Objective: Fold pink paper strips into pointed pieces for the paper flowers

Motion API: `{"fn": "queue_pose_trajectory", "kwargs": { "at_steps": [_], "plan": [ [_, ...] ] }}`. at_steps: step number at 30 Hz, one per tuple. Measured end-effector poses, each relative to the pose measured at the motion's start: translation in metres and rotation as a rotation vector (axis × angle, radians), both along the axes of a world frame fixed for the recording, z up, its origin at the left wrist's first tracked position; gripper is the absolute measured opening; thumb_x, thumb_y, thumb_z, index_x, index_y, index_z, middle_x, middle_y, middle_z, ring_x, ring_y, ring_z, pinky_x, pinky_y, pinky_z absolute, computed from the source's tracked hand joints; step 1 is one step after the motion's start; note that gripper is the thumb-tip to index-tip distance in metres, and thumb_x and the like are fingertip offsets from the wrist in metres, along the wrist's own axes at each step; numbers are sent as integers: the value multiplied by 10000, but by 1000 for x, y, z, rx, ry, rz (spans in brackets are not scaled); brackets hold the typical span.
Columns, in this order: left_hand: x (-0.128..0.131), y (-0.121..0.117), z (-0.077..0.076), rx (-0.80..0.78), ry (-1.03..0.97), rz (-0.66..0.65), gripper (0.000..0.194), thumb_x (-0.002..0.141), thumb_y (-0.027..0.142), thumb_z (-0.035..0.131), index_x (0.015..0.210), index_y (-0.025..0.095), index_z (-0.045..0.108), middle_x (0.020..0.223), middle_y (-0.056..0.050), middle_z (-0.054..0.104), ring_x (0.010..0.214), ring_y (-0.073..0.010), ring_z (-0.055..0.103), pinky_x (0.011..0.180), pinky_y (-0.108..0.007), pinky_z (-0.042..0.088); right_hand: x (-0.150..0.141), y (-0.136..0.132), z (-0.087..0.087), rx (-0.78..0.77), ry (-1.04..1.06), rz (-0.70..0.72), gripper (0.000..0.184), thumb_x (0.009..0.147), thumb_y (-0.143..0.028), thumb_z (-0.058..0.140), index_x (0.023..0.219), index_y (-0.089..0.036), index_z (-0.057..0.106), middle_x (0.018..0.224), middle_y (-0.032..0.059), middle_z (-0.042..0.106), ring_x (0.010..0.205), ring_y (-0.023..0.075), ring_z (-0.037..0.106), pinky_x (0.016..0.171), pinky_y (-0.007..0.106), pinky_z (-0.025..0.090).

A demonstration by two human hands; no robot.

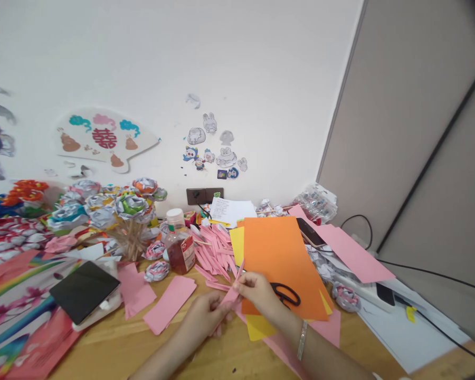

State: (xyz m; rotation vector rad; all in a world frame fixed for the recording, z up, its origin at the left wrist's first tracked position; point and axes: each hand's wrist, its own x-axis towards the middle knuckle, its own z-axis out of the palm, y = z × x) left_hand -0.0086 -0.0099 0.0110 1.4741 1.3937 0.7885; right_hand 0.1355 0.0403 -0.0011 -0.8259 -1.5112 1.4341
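Between my two hands is a folded strip of pink paper (230,296), its narrow end pointing up and away from me. My left hand (208,315) is closed around the lower part of the strip. Thumb and fingers of my right hand (255,290) pinch it near the upper end. Just beyond lies a heap of folded pink paper strips (214,245). Left of my hands rests a stack of cut pink paper rectangles (170,304). Black-handled scissors (285,295) lie partly behind my right hand on orange paper sheets (275,253); their blades are hidden.
A bottle of reddish liquid (179,248) stands behind the pink stack. Farther left are a dark tablet-like device (85,291) and a bunch of paper flowers (130,206) on sticks. Yellow paper (259,328) shows under the orange sheets. At right lie a pink sheet (354,253) and black cables (435,272).
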Motion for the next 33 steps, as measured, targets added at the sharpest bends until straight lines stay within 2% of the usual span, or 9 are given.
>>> {"fn": "queue_pose_trajectory", "kwargs": {
  "at_steps": [8, 14, 19, 27, 33],
  "plan": [
    [-6, 3, -3, -57, -54, -108, 459, 693, 598, 456, 629, 150, 531, 399, 46, 539, 330, -85, 480, 344, -172, 309, 2, 3, 1, -27, 30, 6, 366, 613, -474, 654, 580, -129, 535, 529, -31, 516, 505, 91, 490, 556, 234, 401],
    [-12, 1, 1, -116, -132, -231, 459, 704, 578, 469, 741, 132, 573, 703, -37, 676, 391, -82, 551, 385, -183, 379, 3, 4, 0, -23, 46, -6, 363, 616, -461, 656, 576, -122, 531, 524, -28, 511, 499, 91, 491, 547, 233, 397],
    [-8, 0, 4, -127, -101, -202, 490, 705, 595, 449, 742, 123, 576, 670, -43, 673, 340, -68, 512, 341, -175, 345, 3, 5, -2, -33, 62, 3, 342, 633, -443, 652, 600, -119, 549, 541, -22, 526, 513, 97, 507, 564, 242, 413],
    [-8, -1, 4, -80, -94, -169, 496, 708, 589, 445, 676, 111, 574, 645, -64, 679, 300, -47, 439, 325, -176, 277, 3, -1, 6, -21, 70, 15, 305, 674, -409, 628, 599, -122, 556, 524, -22, 525, 511, 96, 500, 554, 234, 405],
    [-7, -1, 5, -66, -94, -120, 536, 665, 627, 460, 646, 105, 581, 575, -47, 654, 282, -54, 435, 313, -183, 250, 2, 2, 1, -14, 59, -9, 283, 663, -392, 637, 610, -125, 564, 530, -23, 518, 508, 96, 492, 539, 228, 395]
  ]
}}
